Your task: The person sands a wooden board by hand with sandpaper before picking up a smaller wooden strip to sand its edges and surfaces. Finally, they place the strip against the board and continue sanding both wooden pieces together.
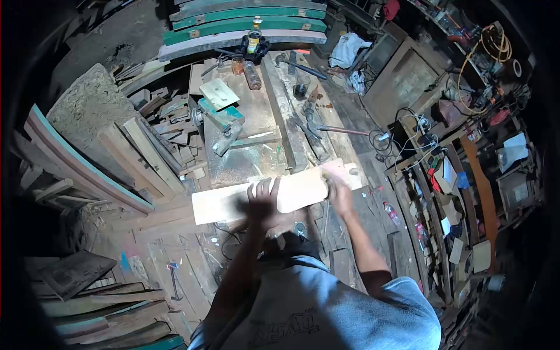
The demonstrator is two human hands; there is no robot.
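Note:
A pale wooden board [303, 189] lies crosswise at the near end of the workbench, its left end sticking out past the bench. Near the board's middle, my left hand [263, 204] grips it, fingers spread over the upper face and thumb side hidden. My right hand [340, 197] is closed around the near edge toward the right end; its fingertips are partly hidden. A dark shadow falls on the board beside my left hand.
On the workbench [251, 166] are a green vise [221, 116], a hammer [300, 66], a bottle [254, 39], jars and a dark glass [301, 88]. Scrap wood [169, 116] is heaped left. Shelves with cords [417, 131] stand right. Another hammer [174, 281] lies on the floor.

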